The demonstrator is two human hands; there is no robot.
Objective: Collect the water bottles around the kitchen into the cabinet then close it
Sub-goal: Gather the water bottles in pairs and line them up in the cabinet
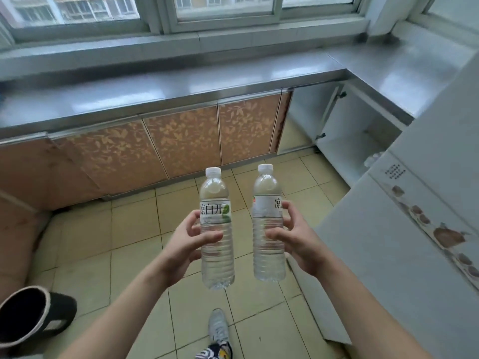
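Observation:
I hold two clear water bottles with white caps upright over the tiled floor. My left hand (190, 238) grips the left bottle (216, 260) around its middle, just below its white and green label. My right hand (293, 234) grips the right bottle (268, 252) at the label. The cabinet (347, 141) under the steel counter at the right stands open, its white inside showing. Its white door (414, 229) swings out toward me on the right. Something pale and clear lies low inside the cabinet, too small to identify.
A steel counter (181, 86) runs below the windows and turns the corner at the right. Orange patterned cabinet doors (181, 141) below it are closed. A black boot (33, 314) lies at the bottom left. My grey shoe (219, 327) stands on the yellow tiles.

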